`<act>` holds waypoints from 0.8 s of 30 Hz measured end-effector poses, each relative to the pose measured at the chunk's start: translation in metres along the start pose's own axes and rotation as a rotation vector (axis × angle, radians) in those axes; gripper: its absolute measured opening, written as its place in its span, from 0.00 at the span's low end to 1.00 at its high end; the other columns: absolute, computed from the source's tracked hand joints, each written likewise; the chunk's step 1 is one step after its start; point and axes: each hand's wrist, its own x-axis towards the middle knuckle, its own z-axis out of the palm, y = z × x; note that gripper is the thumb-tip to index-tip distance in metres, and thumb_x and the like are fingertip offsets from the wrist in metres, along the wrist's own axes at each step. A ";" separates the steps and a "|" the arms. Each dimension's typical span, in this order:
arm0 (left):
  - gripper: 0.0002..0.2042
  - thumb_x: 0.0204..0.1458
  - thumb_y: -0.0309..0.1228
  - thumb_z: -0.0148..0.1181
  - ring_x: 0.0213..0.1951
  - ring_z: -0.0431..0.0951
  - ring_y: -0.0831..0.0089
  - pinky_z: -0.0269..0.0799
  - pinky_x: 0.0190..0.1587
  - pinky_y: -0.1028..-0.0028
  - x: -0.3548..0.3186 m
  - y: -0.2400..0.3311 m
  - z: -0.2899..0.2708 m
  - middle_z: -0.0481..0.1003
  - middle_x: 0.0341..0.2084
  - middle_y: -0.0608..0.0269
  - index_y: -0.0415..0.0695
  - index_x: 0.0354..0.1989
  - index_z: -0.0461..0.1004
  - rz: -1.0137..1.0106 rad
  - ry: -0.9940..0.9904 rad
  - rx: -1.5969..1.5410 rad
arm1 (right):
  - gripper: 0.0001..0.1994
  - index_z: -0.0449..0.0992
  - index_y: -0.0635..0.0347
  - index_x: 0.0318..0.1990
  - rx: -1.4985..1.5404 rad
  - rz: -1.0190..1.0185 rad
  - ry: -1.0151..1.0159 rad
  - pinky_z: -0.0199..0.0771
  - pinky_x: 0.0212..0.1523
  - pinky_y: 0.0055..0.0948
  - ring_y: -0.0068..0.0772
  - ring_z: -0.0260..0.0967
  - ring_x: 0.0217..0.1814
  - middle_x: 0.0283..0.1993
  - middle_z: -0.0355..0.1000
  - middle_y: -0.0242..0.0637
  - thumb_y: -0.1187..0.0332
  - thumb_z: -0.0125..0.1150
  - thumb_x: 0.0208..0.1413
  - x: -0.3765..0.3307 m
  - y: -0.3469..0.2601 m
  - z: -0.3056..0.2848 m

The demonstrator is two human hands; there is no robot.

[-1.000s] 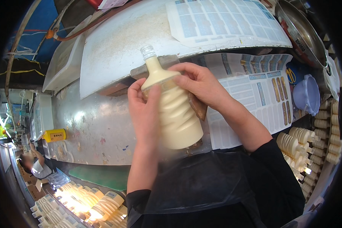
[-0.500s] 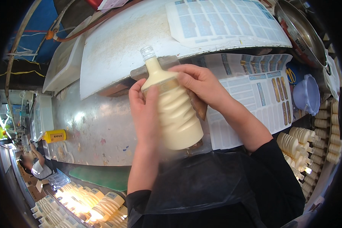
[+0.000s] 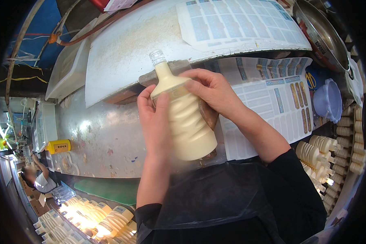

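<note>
A cream bottle [image 3: 191, 130] with swirling ridges and a clear threaded neck lies tilted, its mouth pointing away from me. Around its shoulder runs a narrow, faint band [image 3: 173, 92], which looks like a strip label. My left hand [image 3: 153, 110] grips the left side of the shoulder, the thumb pressed on the band's left end. From the right, my right hand [image 3: 211, 89] holds the shoulder, its thumb on the band's right end and its fingers curled over behind. Under the bottle, a brown block [image 3: 209, 116] partly shows beside the right hand.
Label sheets [image 3: 252, 122] with gold strips lie at right, near a lilac bucket [image 3: 327, 101]. More label sheets [image 3: 236, 22] rest on the raised white board [image 3: 130, 44]. A yellow container [image 3: 58, 146] stands left. Cream bottles [image 3: 116, 221] crowd both lower sides. A person [image 3: 44, 181] is far left.
My right thumb has shifted slightly left along the band, and the right hand has edged the same way. The left hand and the bottle stay nearly in place.
</note>
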 end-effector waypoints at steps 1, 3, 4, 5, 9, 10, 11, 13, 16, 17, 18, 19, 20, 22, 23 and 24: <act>0.16 0.67 0.29 0.55 0.47 0.77 0.75 0.77 0.50 0.73 0.000 -0.001 -0.001 0.75 0.47 0.57 0.38 0.59 0.64 0.000 0.001 0.001 | 0.16 0.77 0.65 0.57 0.026 0.011 -0.009 0.74 0.52 0.22 0.18 0.73 0.50 0.48 0.78 0.32 0.65 0.61 0.67 0.000 -0.001 -0.002; 0.16 0.67 0.29 0.55 0.46 0.77 0.75 0.77 0.50 0.73 0.000 -0.001 -0.002 0.75 0.47 0.57 0.38 0.59 0.64 0.001 -0.002 -0.006 | 0.17 0.77 0.65 0.57 0.063 0.026 -0.024 0.74 0.52 0.22 0.18 0.73 0.50 0.48 0.78 0.32 0.64 0.61 0.67 -0.001 -0.003 -0.004; 0.16 0.67 0.28 0.55 0.46 0.78 0.75 0.77 0.50 0.73 0.000 -0.001 -0.002 0.75 0.47 0.57 0.38 0.59 0.64 0.003 -0.006 -0.014 | 0.17 0.77 0.65 0.57 0.074 0.029 -0.030 0.74 0.52 0.22 0.18 0.73 0.50 0.48 0.78 0.32 0.64 0.61 0.67 -0.001 -0.004 -0.004; 0.16 0.67 0.28 0.55 0.46 0.78 0.74 0.77 0.50 0.73 0.000 -0.001 -0.002 0.75 0.47 0.57 0.38 0.59 0.64 0.004 -0.009 -0.022 | 0.17 0.77 0.65 0.58 0.086 0.033 -0.037 0.74 0.52 0.22 0.18 0.73 0.49 0.48 0.78 0.32 0.64 0.61 0.67 -0.001 -0.004 -0.004; 0.16 0.67 0.28 0.55 0.47 0.78 0.74 0.78 0.50 0.73 0.001 -0.001 0.000 0.75 0.48 0.56 0.38 0.60 0.64 0.008 -0.008 -0.006 | 0.17 0.77 0.64 0.57 -0.040 -0.013 -0.008 0.74 0.52 0.22 0.18 0.73 0.49 0.49 0.79 0.33 0.62 0.59 0.68 -0.001 0.001 0.000; 0.16 0.67 0.28 0.55 0.47 0.78 0.74 0.78 0.51 0.73 0.001 -0.001 -0.001 0.75 0.48 0.56 0.38 0.60 0.64 0.007 -0.010 -0.004 | 0.17 0.77 0.64 0.57 -0.052 -0.019 -0.008 0.74 0.52 0.22 0.18 0.72 0.49 0.49 0.79 0.33 0.62 0.59 0.68 -0.001 0.001 -0.001; 0.16 0.67 0.28 0.55 0.47 0.78 0.74 0.78 0.51 0.73 0.001 -0.002 -0.001 0.75 0.48 0.56 0.38 0.60 0.64 0.007 -0.013 -0.001 | 0.17 0.78 0.64 0.57 -0.063 -0.025 -0.006 0.73 0.52 0.22 0.18 0.72 0.49 0.49 0.79 0.33 0.62 0.59 0.68 -0.001 0.001 -0.001; 0.16 0.67 0.28 0.55 0.47 0.78 0.74 0.78 0.51 0.73 0.002 -0.003 -0.002 0.75 0.48 0.56 0.38 0.60 0.64 -0.003 -0.013 -0.005 | 0.15 0.79 0.64 0.55 -0.083 -0.009 0.022 0.73 0.51 0.22 0.17 0.72 0.48 0.48 0.78 0.32 0.64 0.59 0.67 -0.002 -0.003 -0.002; 0.19 0.65 0.30 0.58 0.48 0.75 0.75 0.75 0.51 0.74 0.002 -0.001 -0.003 0.74 0.50 0.56 0.38 0.61 0.62 -0.021 -0.021 -0.029 | 0.13 0.80 0.63 0.53 0.032 0.078 0.053 0.73 0.49 0.21 0.17 0.72 0.47 0.47 0.77 0.30 0.67 0.58 0.66 -0.004 -0.013 -0.023; 0.21 0.65 0.31 0.59 0.48 0.74 0.76 0.73 0.51 0.74 0.002 -0.001 -0.003 0.73 0.50 0.57 0.38 0.61 0.61 -0.028 -0.026 -0.040 | 0.13 0.80 0.63 0.52 0.094 0.118 0.061 0.72 0.48 0.21 0.17 0.72 0.46 0.47 0.77 0.30 0.68 0.58 0.66 -0.004 -0.015 -0.031; 0.20 0.65 0.30 0.59 0.48 0.74 0.76 0.73 0.51 0.74 0.002 -0.001 -0.003 0.73 0.51 0.57 0.38 0.61 0.61 -0.033 -0.030 -0.039 | 0.13 0.79 0.63 0.53 0.234 0.011 0.127 0.71 0.48 0.19 0.17 0.71 0.45 0.47 0.75 0.29 0.69 0.57 0.66 -0.003 -0.018 -0.028; 0.20 0.65 0.30 0.58 0.48 0.74 0.76 0.73 0.51 0.74 0.002 -0.001 -0.004 0.73 0.51 0.57 0.38 0.61 0.61 -0.038 -0.033 -0.037 | 0.13 0.78 0.63 0.54 0.220 0.047 0.177 0.71 0.50 0.20 0.18 0.71 0.47 0.49 0.75 0.30 0.71 0.57 0.66 -0.006 -0.025 -0.026; 0.20 0.65 0.30 0.58 0.48 0.74 0.76 0.73 0.51 0.74 0.002 -0.001 -0.005 0.73 0.51 0.57 0.38 0.61 0.61 -0.043 -0.036 -0.036 | 0.13 0.78 0.63 0.55 0.206 0.082 0.226 0.72 0.51 0.21 0.19 0.72 0.49 0.51 0.75 0.31 0.73 0.57 0.65 -0.010 -0.034 -0.022; 0.19 0.66 0.30 0.57 0.48 0.74 0.76 0.73 0.51 0.74 0.003 -0.003 -0.005 0.73 0.50 0.57 0.38 0.61 0.61 -0.039 -0.040 -0.044 | 0.14 0.76 0.64 0.56 0.119 -0.067 0.208 0.73 0.52 0.22 0.20 0.72 0.51 0.51 0.76 0.33 0.75 0.59 0.64 -0.019 -0.032 -0.011; 0.19 0.66 0.31 0.56 0.48 0.74 0.76 0.73 0.51 0.75 0.003 -0.004 -0.006 0.73 0.50 0.57 0.38 0.61 0.62 -0.036 -0.041 -0.049 | 0.15 0.76 0.64 0.56 0.075 -0.141 0.196 0.74 0.52 0.23 0.21 0.73 0.51 0.51 0.76 0.33 0.77 0.60 0.63 -0.021 -0.030 -0.008; 0.17 0.68 0.34 0.52 0.49 0.75 0.74 0.74 0.52 0.73 0.003 -0.003 -0.007 0.74 0.50 0.57 0.39 0.61 0.63 -0.040 -0.042 -0.042 | 0.15 0.76 0.64 0.56 -0.037 -0.149 0.220 0.74 0.52 0.23 0.21 0.74 0.51 0.51 0.77 0.33 0.77 0.60 0.62 -0.021 -0.027 -0.008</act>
